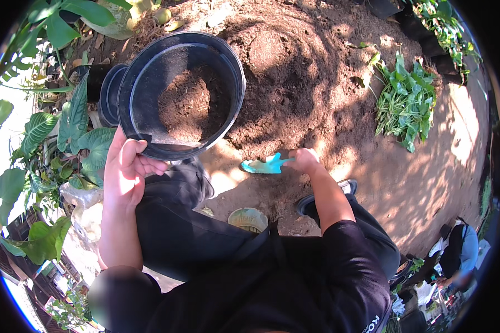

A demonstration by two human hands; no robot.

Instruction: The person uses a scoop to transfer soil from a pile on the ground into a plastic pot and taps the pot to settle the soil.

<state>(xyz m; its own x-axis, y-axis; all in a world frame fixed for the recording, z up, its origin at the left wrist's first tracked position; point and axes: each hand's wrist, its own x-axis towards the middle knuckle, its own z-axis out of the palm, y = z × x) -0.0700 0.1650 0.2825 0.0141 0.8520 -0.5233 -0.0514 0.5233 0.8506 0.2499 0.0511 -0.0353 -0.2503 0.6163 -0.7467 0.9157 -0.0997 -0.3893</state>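
My left hand (131, 166) grips the near rim of a large black plastic plant pot (143, 91), thumb over the edge. The pot is tilted so that its inside shows, with brown soil (187, 104) lying in it. My right hand (303, 160) is closed round the handle of a turquoise hand trowel (266, 165). The trowel lies level, low over the ground at the near edge of a broad heap of loose brown soil (291, 79); a little soil seems to lie on its blade. The pot is left of the heap.
A bundle of leafy green cuttings (408, 100) lies on the ground at the right. A round container (248, 219) stands between my legs. Smaller black pots (111, 93) and broad-leaved plants (93, 145) line the left. Another person (462, 249) is at the lower right.
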